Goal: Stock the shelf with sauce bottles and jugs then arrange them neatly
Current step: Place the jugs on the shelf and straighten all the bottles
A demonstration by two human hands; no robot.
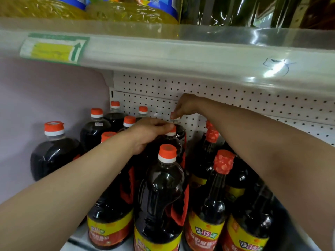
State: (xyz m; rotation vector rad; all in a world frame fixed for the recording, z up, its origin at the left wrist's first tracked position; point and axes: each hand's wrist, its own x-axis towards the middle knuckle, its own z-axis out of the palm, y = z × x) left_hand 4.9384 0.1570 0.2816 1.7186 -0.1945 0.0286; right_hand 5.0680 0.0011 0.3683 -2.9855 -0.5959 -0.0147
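Observation:
Dark sauce jugs with orange caps fill the shelf. My left hand [146,134] is closed over the neck and cap of one jug [170,142] in the middle row. My right hand [184,105] reaches further back and pinches the cap of a jug behind it [178,130], most of which is hidden. A front jug [161,192] with a red handle stands just below my hands. Slim bottles with red foil tops [219,165] stand on the right.
More orange-capped jugs [54,151] stand at the left, against the lilac side wall. The white pegboard back wall [235,98] is behind them. The upper shelf edge [163,57] hangs low overhead, carrying yellow oil jugs [126,11].

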